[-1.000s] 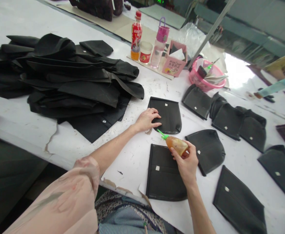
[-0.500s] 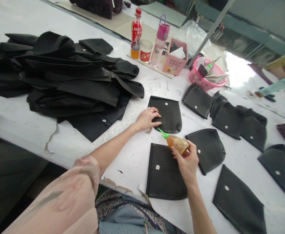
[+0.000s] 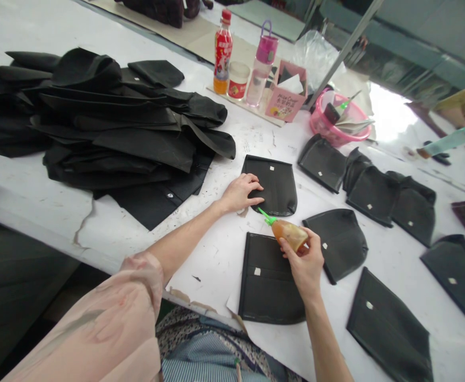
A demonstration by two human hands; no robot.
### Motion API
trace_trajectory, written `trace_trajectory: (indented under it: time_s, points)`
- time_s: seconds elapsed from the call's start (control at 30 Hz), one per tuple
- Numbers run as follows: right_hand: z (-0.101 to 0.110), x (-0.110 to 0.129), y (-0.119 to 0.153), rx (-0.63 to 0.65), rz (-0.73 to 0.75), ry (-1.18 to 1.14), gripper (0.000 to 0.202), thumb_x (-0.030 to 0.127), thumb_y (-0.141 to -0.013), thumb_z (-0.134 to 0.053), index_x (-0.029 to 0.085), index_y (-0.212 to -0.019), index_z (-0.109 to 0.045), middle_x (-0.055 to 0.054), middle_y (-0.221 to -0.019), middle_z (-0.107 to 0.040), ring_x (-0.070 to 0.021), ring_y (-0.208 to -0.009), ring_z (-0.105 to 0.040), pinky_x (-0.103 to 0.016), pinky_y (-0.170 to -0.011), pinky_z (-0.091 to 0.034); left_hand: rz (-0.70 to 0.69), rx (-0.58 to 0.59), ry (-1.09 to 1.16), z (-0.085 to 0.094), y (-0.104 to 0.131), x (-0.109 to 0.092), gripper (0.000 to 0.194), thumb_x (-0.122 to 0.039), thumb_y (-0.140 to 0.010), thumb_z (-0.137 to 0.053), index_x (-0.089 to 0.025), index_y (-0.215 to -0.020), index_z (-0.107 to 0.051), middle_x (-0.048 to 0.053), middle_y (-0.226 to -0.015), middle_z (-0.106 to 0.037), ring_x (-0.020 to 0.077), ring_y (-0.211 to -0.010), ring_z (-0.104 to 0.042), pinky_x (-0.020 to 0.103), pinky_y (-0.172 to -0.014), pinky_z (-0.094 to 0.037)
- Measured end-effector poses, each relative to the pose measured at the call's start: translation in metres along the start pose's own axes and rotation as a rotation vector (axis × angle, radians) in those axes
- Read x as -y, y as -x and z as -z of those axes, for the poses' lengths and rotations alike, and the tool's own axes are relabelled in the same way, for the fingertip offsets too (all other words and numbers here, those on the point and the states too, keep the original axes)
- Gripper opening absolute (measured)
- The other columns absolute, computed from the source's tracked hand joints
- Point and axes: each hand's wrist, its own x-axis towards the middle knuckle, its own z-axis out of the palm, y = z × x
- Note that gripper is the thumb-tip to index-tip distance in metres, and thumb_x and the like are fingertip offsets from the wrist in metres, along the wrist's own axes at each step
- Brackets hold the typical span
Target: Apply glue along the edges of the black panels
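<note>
My right hand (image 3: 304,260) is wrapped round a glue bottle (image 3: 290,234) of amber liquid with a green nozzle. The nozzle's tip points up and left, at the lower left edge of a black pouch piece (image 3: 277,185) with a small white tag. On that piece's left side rests my left hand (image 3: 242,192), fingers spread and lying flat. Below the bottle lies another black pouch piece (image 3: 270,286), partly covered by my right hand and forearm. To the right of the bottle is a third black piece (image 3: 339,241).
A big heap of black pieces (image 3: 129,122) covers the left of the table. More tagged pieces (image 3: 392,323) lie at right. Along the back stand a red-capped drink bottle (image 3: 222,53), a cup (image 3: 238,82), a purple-lidded bottle (image 3: 260,69), a pink box (image 3: 286,98) and a pink basket (image 3: 332,130).
Hardly anything differs. Both hands and the glue bottle keep their places, and the whole view has shifted very slightly.
</note>
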Motion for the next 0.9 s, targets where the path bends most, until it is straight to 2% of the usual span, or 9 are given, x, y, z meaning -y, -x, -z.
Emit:
trace_trajectory:
  time_s: [0.37, 0.7, 0.9]
  points:
    - [-0.0001, -0.0018, -0.0003, 0.006, -0.017, -0.024, 0.072, 0.055, -0.068, -0.087, 0.020, -0.123, -0.055, -0.011, -0.112, -0.069, -0.0250, -0.081, -0.072, -0.034, -0.058, -0.061, -0.003, -0.003, -0.002, -0.0013, 0.0000, 0.0011, 0.029, -0.041, -0.087, -0.075, -0.023, -0.109, -0.073, 0.007, -0.122, -0.062, 0.0257, -0.114, -0.058, 0.041, -0.100, -0.051]
    - [-0.0012, 0.0027, -0.0004, 0.013, -0.013, -0.059, 0.072, 0.054, -0.067, -0.088, 0.020, -0.121, -0.055, -0.008, -0.106, -0.068, -0.0204, -0.069, -0.068, -0.031, -0.050, -0.059, -0.024, -0.022, -0.001, -0.0032, 0.0005, 0.0033, 0.031, -0.042, -0.087, -0.074, -0.021, -0.109, -0.074, 0.009, -0.122, -0.062, 0.0262, -0.113, -0.058, 0.040, -0.098, -0.051]
    - [-0.0006, 0.0000, -0.0005, 0.011, -0.004, -0.035, 0.071, 0.054, -0.068, -0.087, 0.020, -0.121, -0.055, -0.009, -0.110, -0.068, -0.0220, -0.074, -0.069, -0.034, -0.056, -0.061, -0.016, -0.018, -0.007, -0.0029, 0.0004, 0.0029, 0.029, -0.042, -0.087, -0.074, -0.023, -0.109, -0.073, 0.007, -0.122, -0.062, 0.0253, -0.113, -0.058, 0.039, -0.098, -0.051]
